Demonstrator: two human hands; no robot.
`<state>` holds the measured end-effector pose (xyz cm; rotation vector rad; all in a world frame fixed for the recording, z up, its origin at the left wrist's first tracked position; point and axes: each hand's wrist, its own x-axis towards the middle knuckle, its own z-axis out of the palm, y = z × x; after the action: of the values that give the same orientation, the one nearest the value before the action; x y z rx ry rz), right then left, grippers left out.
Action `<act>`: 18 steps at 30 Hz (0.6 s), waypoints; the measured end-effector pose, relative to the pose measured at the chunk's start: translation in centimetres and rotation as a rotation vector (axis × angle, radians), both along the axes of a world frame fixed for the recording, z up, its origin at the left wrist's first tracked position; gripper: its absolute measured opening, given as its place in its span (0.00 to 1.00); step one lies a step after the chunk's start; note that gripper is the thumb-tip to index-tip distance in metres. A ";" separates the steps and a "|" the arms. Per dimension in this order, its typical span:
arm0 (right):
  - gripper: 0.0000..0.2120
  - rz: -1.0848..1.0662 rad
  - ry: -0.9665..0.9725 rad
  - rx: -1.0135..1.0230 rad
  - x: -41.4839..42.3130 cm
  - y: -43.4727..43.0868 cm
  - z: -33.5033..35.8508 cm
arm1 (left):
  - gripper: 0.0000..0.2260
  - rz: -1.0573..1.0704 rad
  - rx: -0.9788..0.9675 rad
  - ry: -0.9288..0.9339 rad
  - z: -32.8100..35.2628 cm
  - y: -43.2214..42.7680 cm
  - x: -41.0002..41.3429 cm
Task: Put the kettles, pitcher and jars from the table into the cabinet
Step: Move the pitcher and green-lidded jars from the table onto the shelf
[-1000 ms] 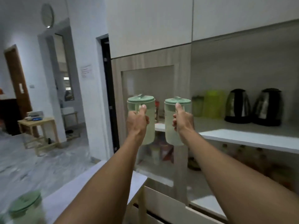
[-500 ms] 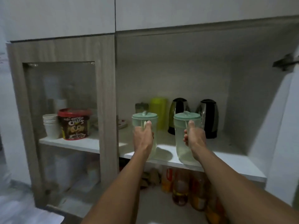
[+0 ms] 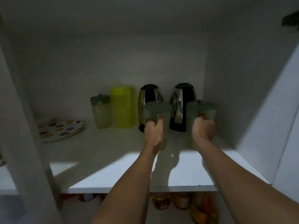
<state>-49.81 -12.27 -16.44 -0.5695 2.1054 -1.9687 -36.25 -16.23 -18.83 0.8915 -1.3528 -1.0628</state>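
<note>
My left hand (image 3: pixel 154 135) grips the handle of a clear jar with a green lid (image 3: pixel 157 111). A matching green-lidded jar (image 3: pixel 201 110) is held by my right hand (image 3: pixel 203 129). Both jars are inside the dim cabinet, over the white shelf (image 3: pixel 113 172), just in front of two steel-and-black kettles (image 3: pixel 148 97) (image 3: pixel 182 97). At the back stand a yellow-green pitcher (image 3: pixel 123 106) and a third green-lidded jar (image 3: pixel 101 113). Whether the held jars touch the shelf I cannot tell.
A plate with coloured dots (image 3: pixel 61 129) lies at the shelf's left. A cabinet post (image 3: pixel 24 126) rises on the left and the open door (image 3: pixel 275 110) stands at the right. Bottles and jars (image 3: pixel 178 201) fill the lower shelf.
The view has closed in on the cabinet. Both hands have carried the jars forward, from before the shelf's front edge to deep over it near the kettles.
</note>
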 end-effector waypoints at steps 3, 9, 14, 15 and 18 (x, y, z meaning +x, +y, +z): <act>0.21 0.002 -0.019 -0.024 -2.8 -1.2 0.0 | 0.25 -0.013 0.084 -0.002 0.4 -1.9 -4.1; 0.29 0.027 0.016 -0.047 -7.0 -5.1 -0.8 | 0.35 -0.114 0.082 0.090 -0.4 -7.9 -9.1; 0.27 0.040 0.012 -0.038 -11.1 -8.7 -2.5 | 0.20 -0.166 0.070 0.109 -0.8 -10.7 -11.6; 0.26 0.038 0.013 -0.034 -10.6 -8.5 -2.0 | 0.24 -0.163 0.064 0.105 -1.2 -11.3 -12.3; 0.23 0.029 0.029 -0.032 -9.7 -8.3 -1.4 | 0.32 -0.204 0.034 0.109 -1.6 -12.3 -13.5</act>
<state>-59.47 -20.59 -17.79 -0.6346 2.0737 -1.9942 -49.77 -28.54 -20.39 0.7206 -1.3577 -1.2760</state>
